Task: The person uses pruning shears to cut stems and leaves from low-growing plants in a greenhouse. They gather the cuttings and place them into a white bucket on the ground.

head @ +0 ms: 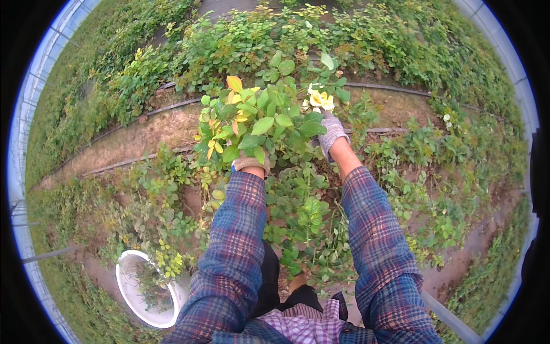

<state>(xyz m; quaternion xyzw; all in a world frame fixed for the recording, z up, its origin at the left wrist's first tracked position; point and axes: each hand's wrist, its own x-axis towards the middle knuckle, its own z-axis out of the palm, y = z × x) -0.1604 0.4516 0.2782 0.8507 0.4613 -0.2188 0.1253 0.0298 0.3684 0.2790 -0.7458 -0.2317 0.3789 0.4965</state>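
My left hand [250, 163], in a pale knit work glove, is at the base of a dense bunch of leafy rose stems [262, 116] with green and yellow-orange leaves. The foliage covers its fingers, so its grip is hidden. My right hand [333, 132], in a greyish glove, reaches up at the right side of the bunch. Its upper end is just below a pale yellow rose bloom [321, 101], touching or close to it. Leaves hide its fingertips and whatever may be between them.
A white bucket [122, 284] with cut twigs inside stands at lower left. Rose bushes [240, 43] grow in a row ahead, past a strip of bare soil [116, 146] edged by a dark irrigation hose [172, 106]. Low plants [309, 215] surround my legs. A grey pole [451, 318] lies at lower right.
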